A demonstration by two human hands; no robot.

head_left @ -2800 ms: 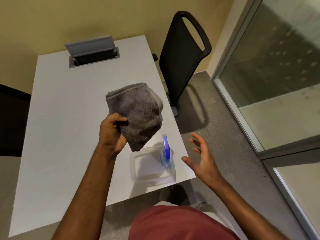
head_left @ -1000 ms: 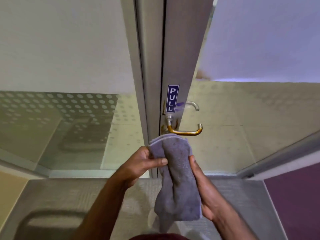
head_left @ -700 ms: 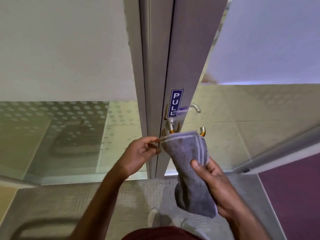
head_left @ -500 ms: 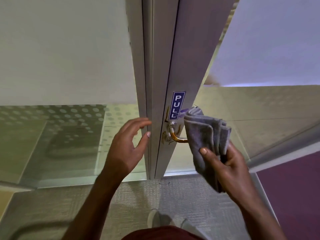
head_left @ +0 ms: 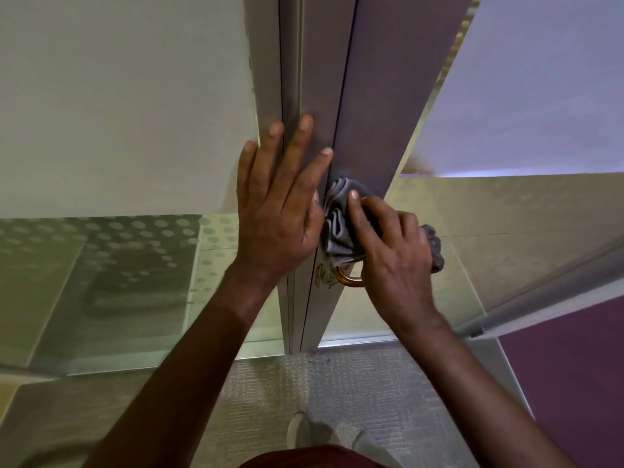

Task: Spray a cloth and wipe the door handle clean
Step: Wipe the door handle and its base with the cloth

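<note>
Fingers of the right hand (head_left: pixel 393 251) are curled around a bunched grey cloth (head_left: pixel 341 228), clamping it over the brass door handle (head_left: pixel 349 280); only a short curved stub of the handle shows, just below the cloth and against the door's edge. The left hand (head_left: pixel 277 211) lies flat with straight, spread fingers (head_left: pixel 305 130) pressed on the metal door frame (head_left: pixel 304 79), just left of the cloth and touching it at the thumb side.

What the wipe turns on is the handle's long axis: from the stub at the door stile (head_left: pixel 371 96) it appears to run rightward, under the right palm, so the rest of the lever lies hidden beneath that hand and the cloth. The right hand is the nearer one — it is already on the handle — while the left seems to be steadying the door. A stroke along the lever would likely travel left to right, away from the stile. Whether the cloth wraps the lever fully or only covers its top cannot be told.
</note>
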